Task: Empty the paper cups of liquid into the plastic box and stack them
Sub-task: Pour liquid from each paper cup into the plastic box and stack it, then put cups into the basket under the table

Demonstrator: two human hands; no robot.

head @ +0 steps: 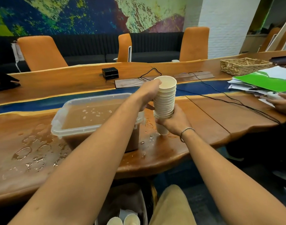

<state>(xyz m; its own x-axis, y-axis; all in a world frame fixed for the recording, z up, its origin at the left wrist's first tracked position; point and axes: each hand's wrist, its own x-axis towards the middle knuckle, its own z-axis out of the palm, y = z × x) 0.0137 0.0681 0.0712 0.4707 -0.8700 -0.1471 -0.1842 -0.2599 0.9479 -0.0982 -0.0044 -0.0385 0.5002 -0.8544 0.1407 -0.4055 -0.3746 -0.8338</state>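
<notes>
A tall stack of white paper cups (165, 98) is held above the wooden table, just right of the plastic box (69, 109). My right hand (174, 122) grips the stack near its bottom. My left hand (148, 93) grips the top cup at its rim and side. The clear plastic box holds brownish liquid with bubbles on its surface. The lowest cup of the stack pokes out below my right hand.
Spilled puddles (31, 153) wet the table (204, 120) left of and in front of the box. Black cables (233, 101), a black device (110, 73), a wicker basket (244, 66), green papers (262, 82) and another person's hand (283, 103) lie right. A bin with cups (127, 220) sits below.
</notes>
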